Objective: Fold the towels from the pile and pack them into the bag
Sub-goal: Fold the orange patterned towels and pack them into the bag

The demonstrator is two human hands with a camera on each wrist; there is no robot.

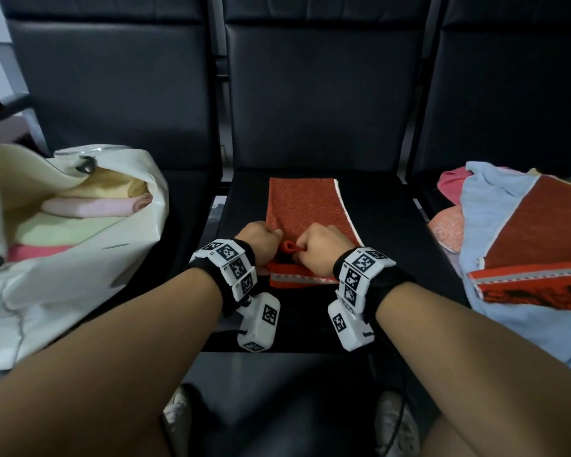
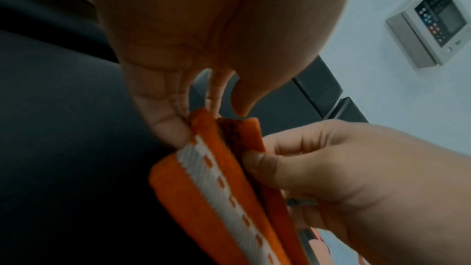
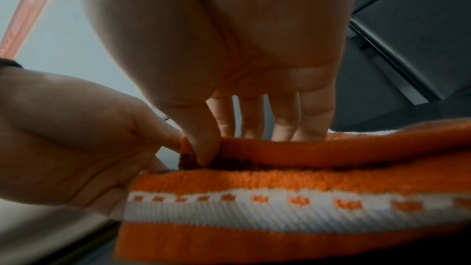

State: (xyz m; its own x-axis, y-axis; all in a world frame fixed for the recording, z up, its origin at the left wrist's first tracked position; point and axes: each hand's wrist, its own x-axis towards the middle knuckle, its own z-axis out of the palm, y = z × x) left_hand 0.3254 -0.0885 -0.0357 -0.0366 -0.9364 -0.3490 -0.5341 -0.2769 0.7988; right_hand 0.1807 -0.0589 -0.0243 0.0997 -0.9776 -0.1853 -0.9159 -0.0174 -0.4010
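A row of black padded seats [image 1: 317, 94] with tall backs fills the view, joined by dark metal frame; the floor below is dark, and a pale wall shows at the far left. In the left wrist view a grey wall panel [image 2: 430, 23] with a small screen and rows of buttons hangs on the pale wall (its markings are too small to read). No brand or writing can be read anywhere; the wrist bands [image 1: 234, 265] carry only black-and-white square code tags.

On the middle seat lies the orange towel [image 1: 305, 206], half folded, with a white band of orange dashes along its near edge. The left hand [image 1: 261, 240] pinches the towel's near fold between thumb and fingers. The right hand [image 1: 320, 245] pinches the same fold just beside it, thumb pressed against the cloth, and the two hands almost touch.

The white bag [image 1: 70, 232] sits open on the left seat, with folded yellow, pink and green towels inside. The pile [image 1: 521, 242] of unfolded towels, blue, pink and orange, rests on the right seat.
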